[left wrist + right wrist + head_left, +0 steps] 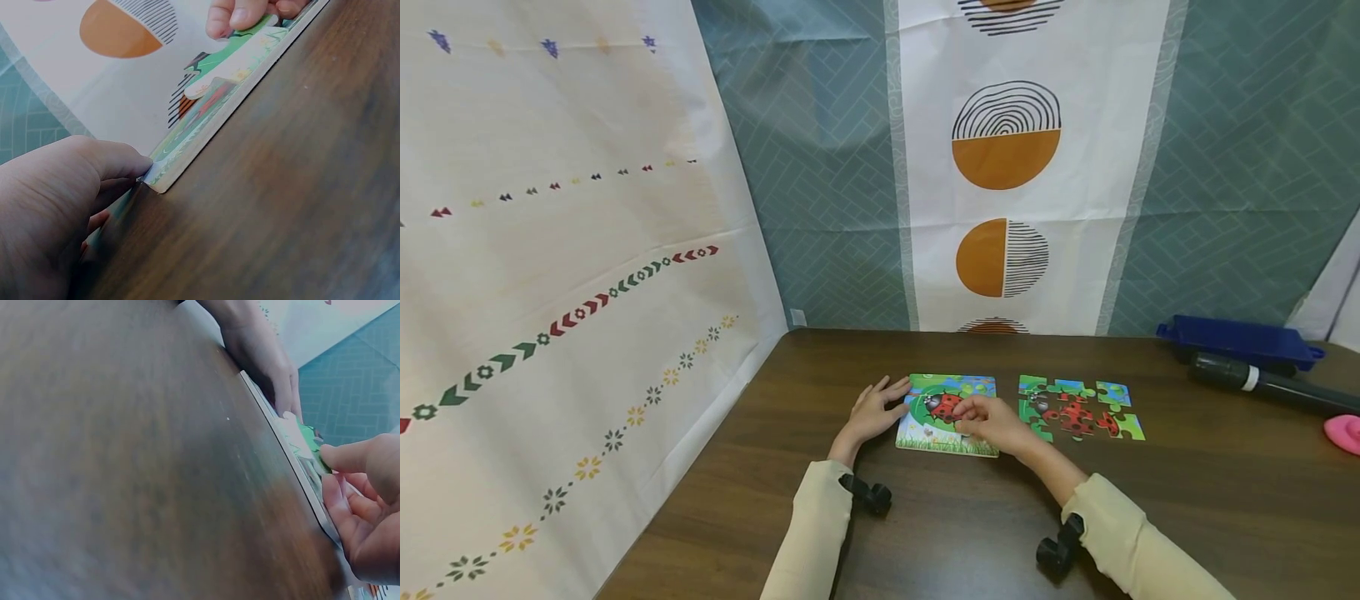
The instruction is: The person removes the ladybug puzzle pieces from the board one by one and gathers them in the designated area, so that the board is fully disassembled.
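Observation:
A ladybug jigsaw board [917,435] lies on the table, showing a red ladybug on green with grass along its near edge. At the board's left side rests my left hand [871,412], fingers spread, the thumb touching the corner in the left wrist view. Over the board's right part, my right hand [996,423] pinches a green and white puzzle piece [228,57] between thumb and fingers. That puzzle piece [309,439] is tilted, raised partly off the board. To the right lie several puzzle pieces [1077,417], loosely grouped with ladybug parts on them.
A dark blue tray [1240,340] sits at the back right. In front of it lies a black rod-like object [1262,383] with a white band, and a pink object [1343,433] is at the right edge. Fabric hangs behind and left of the brown table [940,517].

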A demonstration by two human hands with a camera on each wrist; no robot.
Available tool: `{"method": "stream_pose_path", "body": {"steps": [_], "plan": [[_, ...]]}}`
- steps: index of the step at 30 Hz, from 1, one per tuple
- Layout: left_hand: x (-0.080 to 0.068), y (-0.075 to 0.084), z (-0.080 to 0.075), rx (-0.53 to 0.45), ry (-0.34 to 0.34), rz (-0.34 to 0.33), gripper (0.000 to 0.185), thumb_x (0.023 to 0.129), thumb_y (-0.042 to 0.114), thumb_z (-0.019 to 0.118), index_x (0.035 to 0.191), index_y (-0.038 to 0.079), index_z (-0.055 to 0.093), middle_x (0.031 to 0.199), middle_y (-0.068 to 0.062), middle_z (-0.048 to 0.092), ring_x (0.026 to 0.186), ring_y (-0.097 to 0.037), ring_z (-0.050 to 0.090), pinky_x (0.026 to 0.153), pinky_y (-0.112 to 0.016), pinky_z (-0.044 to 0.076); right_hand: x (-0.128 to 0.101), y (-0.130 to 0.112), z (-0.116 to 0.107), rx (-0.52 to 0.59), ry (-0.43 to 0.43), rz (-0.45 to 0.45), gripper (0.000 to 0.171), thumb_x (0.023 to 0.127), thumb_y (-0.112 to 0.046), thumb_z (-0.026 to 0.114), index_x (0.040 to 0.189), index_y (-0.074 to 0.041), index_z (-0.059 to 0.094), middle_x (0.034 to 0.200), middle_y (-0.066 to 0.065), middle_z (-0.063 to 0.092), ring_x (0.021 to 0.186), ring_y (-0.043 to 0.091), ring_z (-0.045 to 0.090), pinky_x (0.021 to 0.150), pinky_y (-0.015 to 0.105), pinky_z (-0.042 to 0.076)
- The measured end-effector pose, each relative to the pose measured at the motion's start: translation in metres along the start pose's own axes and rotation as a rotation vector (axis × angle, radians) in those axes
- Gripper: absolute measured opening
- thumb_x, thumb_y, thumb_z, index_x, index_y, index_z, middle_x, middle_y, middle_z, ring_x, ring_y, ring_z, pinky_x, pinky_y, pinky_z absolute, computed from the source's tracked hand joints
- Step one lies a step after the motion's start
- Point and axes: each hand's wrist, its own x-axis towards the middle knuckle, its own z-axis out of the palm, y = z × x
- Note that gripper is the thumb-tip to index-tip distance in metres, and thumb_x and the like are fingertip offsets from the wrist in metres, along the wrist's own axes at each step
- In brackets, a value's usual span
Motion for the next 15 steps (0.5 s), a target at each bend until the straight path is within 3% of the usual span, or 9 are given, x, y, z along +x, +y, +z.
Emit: {"method": "stream_pose_path", "body": {"steps": [7,15], "plan": [[-0.0003,-0.0004,0.0002,-0.013,0.001,-0.013,0.048,0.1,0.019,0.053,0.146,0.01,0.046,0.158,-0.002,0.036,0.153,-0.031,0.014,0.125,-0.055,0.001,0.0005,-0.0002,0.0008,0.087,0.073,0.018,0.025,0.094,-0.016,0.063,0.112,0.001,0.062,0.096,0.009,0.066,0.066,0.013,0.05,0.057,0.027,0.045],[-0.0006,-0.0002,0.0001,-0.014,0.014,-0.01,0.048,0.1,0.02,0.053,0.146,0.01,0.046,0.158,-0.002,0.037,0.153,-0.032,0.014,0.125,-0.055,0.002,-0.0013,-0.0058,-0.009,0.077,0.102,-0.009,0.029,0.093,-0.02,0.066,0.114,0.001,0.063,0.097,0.007,0.068,0.069,0.015,0.048,0.061,0.028,0.046]]}}
